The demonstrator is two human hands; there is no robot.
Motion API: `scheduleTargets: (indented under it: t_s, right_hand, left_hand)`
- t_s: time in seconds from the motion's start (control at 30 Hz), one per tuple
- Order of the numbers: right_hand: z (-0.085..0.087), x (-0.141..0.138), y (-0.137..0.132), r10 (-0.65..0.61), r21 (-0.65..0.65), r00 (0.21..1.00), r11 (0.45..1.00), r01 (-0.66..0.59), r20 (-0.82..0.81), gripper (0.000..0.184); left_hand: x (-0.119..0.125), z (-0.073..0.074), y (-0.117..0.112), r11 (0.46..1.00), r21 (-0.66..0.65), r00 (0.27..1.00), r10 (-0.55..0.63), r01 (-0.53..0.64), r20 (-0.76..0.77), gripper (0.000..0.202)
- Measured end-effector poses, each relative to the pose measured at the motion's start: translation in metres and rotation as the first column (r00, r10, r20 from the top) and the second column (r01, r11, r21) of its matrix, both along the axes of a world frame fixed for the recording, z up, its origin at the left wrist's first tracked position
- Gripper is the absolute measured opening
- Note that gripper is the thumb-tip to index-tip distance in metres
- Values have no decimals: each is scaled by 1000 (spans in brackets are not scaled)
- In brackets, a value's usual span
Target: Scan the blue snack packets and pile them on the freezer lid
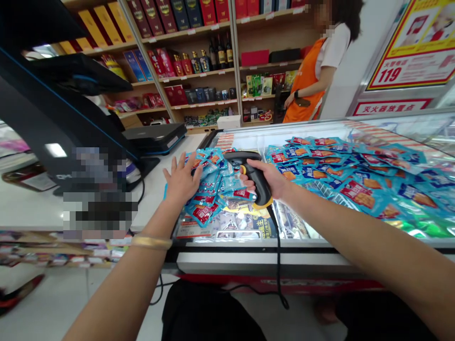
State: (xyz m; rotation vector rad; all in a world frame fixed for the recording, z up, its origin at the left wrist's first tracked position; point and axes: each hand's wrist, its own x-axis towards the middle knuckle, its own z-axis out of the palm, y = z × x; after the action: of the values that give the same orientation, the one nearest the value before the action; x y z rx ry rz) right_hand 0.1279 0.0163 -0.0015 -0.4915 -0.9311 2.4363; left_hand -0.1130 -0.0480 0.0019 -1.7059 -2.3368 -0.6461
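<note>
My right hand [265, 177] is wrapped round the grip of a black and yellow barcode scanner [262, 184], its head pointing left over a heap of small blue snack packets [209, 182]. The scanner's cable hangs down over the front edge of the glass-topped freezer [234, 232]. On the left side of that heap lies my left hand [182, 180], fingers spread, palm down on the packets. To the right of the scanner, a larger spread of blue and red snack packets [330, 163] covers the glass.
At the left, a black checkout terminal [71, 109] and a flat black scale [156, 137] stand on a white counter [156, 194]. Behind the freezer are shelves [199, 76] of boxes and bottles. A person in an orange apron [305, 80] stands at the back right.
</note>
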Motion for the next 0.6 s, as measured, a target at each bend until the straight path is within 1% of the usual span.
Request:
scheduleTargets:
  t_s: [0.07, 0.17, 0.27, 0.33, 0.37, 0.43, 0.5, 0.6]
  right_hand:
    - [2, 17, 3, -17, 5, 1000, 1000, 17, -9, 25]
    - [6, 51, 10, -89, 11, 996, 996, 89, 1, 25]
    - [7, 92, 17, -190, 24, 982, 982, 189, 19, 22]
    - [6, 120, 23, -256, 36, 966, 966, 255, 35, 22]
    - [5, 134, 25, -285, 42, 958, 958, 283, 41, 22]
    - [3, 156, 28, -332, 58, 942, 942, 330, 38, 21]
    - [-1, 172, 31, -364, 66, 931, 930, 362, 24, 20]
    - [-7, 182, 32, -381, 51, 925, 924, 380, 11, 20]
  left_hand:
    - [13, 4, 4, 996, 83, 999, -40, 41, -17, 59]
    - [44, 10, 18, 972, 169, 987, -160, 163, -34, 58]
    - [89, 7, 41, 927, 200, 946, -325, 318, 0, 59]
    - [125, 1, 56, 895, 188, 906, -420, 404, 54, 62]
    - [143, -3, 62, 889, 171, 892, -443, 425, 90, 64]
    - [177, -12, 71, 890, 118, 876, -455, 441, 160, 68]
    - [204, -20, 76, 897, 50, 874, -439, 438, 209, 70]
    - [230, -27, 77, 928, -60, 916, -351, 368, 193, 74]
